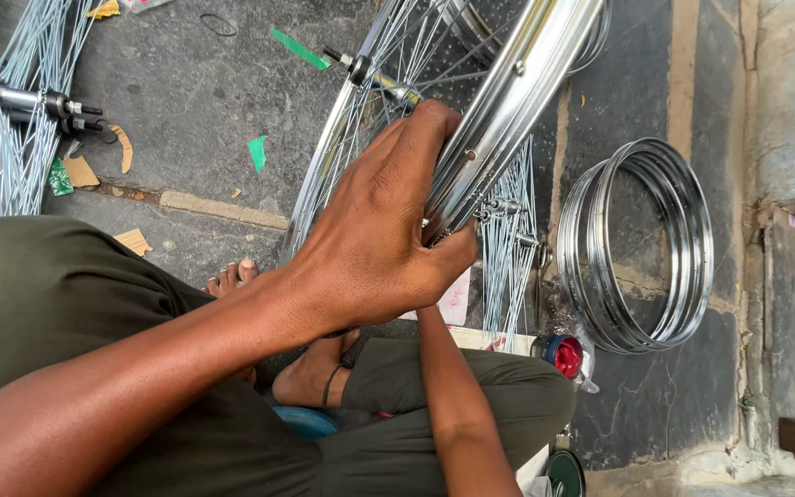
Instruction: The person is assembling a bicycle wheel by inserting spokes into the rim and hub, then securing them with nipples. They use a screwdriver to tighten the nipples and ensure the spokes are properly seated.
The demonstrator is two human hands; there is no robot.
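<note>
Seated person viewed from above; olive-green trousers (39,294) fill the 7 to 9 o'clock part of the frame, cut off by the left and bottom edges. Stone floor (186,101) under everything, grey slabs, scattered with green and tan paper scraps. Chrome wheel rim (517,83) runs from centre frame up toward 1 o'clock and is cut off at the top edge; its thin spokes (508,239) fan out below it, and the hub is largely hidden among them. At 3 o'clock, well apart from the hands, a stack of bare rims (641,244) lies flat on the floor. At 10 o'clock, bundles of loose spokes with axles (20,101), cut off by the left and top edges. Left hand (379,230) at centre: fingers curled over the rim's inner edge, thumb pressed against its side, gripping the rim. Right hand: only the forearm (457,405) shows, rising from 6 o'clock; the hand itself is hidden behind the left hand, so its grip cannot be told. Bare feet (310,373) beneath the left wrist, partly covered by it. Small red-capped container (558,354) at 5 o'clock, just beside the knee; its contents are hard to make out. A dark round lid (565,474) sits at the bottom edge, cut off.
</note>
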